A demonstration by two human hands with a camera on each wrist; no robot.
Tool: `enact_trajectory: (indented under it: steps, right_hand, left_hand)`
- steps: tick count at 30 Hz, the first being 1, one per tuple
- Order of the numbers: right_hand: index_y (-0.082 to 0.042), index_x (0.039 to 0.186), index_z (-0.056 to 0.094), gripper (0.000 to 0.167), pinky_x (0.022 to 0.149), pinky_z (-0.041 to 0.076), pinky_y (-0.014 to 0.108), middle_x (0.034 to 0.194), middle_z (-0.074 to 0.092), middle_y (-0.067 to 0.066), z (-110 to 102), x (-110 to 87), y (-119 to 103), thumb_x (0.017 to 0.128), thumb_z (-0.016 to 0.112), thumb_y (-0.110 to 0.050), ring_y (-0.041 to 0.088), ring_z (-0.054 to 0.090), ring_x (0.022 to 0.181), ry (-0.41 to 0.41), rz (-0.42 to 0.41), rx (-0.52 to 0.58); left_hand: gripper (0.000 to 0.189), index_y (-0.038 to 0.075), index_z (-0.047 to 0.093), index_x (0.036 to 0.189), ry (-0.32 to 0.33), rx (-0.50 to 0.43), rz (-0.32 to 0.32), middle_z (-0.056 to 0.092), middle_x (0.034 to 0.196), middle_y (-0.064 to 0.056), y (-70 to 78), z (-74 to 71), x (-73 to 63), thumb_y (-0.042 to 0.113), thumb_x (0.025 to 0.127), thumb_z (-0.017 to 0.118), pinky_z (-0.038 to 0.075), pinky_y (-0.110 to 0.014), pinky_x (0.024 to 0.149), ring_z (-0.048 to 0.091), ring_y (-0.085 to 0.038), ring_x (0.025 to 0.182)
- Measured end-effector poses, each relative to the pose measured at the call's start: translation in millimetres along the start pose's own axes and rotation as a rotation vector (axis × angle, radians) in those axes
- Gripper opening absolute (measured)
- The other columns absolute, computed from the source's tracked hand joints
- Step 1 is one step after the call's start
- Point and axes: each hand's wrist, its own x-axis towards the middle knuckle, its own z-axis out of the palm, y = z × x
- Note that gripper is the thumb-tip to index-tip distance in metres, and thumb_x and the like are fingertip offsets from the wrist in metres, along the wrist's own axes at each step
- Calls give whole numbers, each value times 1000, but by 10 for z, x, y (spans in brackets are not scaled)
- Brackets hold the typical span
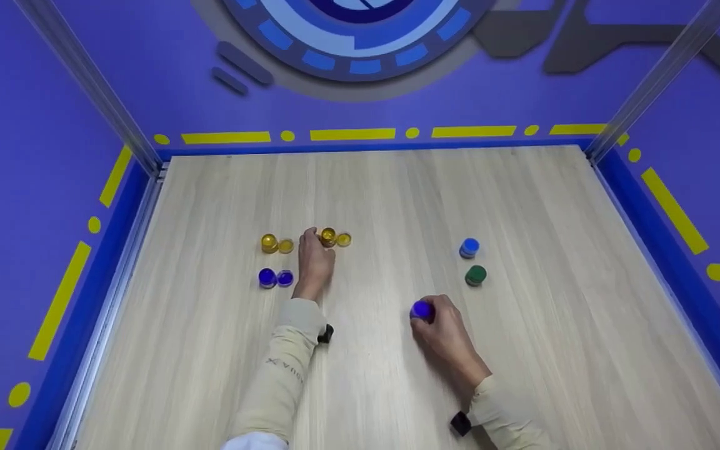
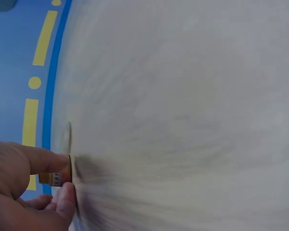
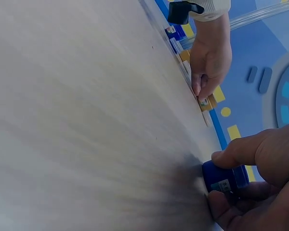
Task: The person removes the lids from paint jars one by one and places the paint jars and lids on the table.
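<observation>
The left grip (image 1: 316, 259) pinches a small yellow round jar (image 1: 328, 236) on the pale wooden tabletop (image 1: 391, 200); the right grip (image 1: 447, 328) pinches a small deep-blue cylindrical jar (image 1: 422, 310), nearer the person.

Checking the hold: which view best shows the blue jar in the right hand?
The right wrist view: it shows the blue jar close up, side label visible, in the right hand. The head view shows mostly its top; the left wrist, none.
</observation>
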Motion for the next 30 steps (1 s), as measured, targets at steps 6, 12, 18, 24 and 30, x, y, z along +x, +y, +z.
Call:
enact_trajectory:
  steps: [6, 12, 18, 24, 30]
  right_hand:
    - [7, 115, 61, 37, 96, 53, 51, 109, 62, 17, 49, 32, -44, 85, 80, 0, 32, 62, 105, -13, -13, -13]
    - [7, 115, 62, 37, 95, 54, 50, 109, 63, 17, 112, 40, -99, 84, 81, 2, 32, 64, 105, -26, -36, -28]
    - [7, 113, 62, 36, 94, 55, 49, 106, 62, 15, 166, 43, -146, 83, 81, 2, 31, 64, 103, -30, -81, -26]
    - [7, 112, 63, 35, 94, 55, 49, 106, 62, 15, 225, 17, -186, 83, 81, 2, 31, 64, 102, -47, -135, -15]
    - [5, 112, 63, 36, 94, 54, 48, 105, 62, 14, 285, 9, -208, 82, 82, 2, 30, 64, 103, -73, -151, -30]
  left_hand:
    - [68, -14, 27, 152, -75, -100, -75, 42, 145, -34, 51, -26, -164, -4, 94, 62, 35, -47, 116, 42, -43, 139]
    - [73, -10, 20, 156, -132, -189, -92, 39, 146, -31, 51, -5, -415, 1, 97, 62, 43, -50, 108, 48, -41, 133]
    - [75, -10, 19, 157, -192, -204, -96, 43, 144, -30, 118, -18, -639, 6, 99, 63, 44, -51, 106, 52, -41, 128]
    - [65, -11, 34, 151, -248, -189, -20, 51, 128, -22, 147, -30, -876, 2, 96, 67, 48, -46, 97, 54, -30, 109]
    - [53, -12, 48, 139, -295, -192, 105, 57, 119, -22, 67, -19, -1131, -4, 91, 70, 53, -43, 91, 60, -29, 102]
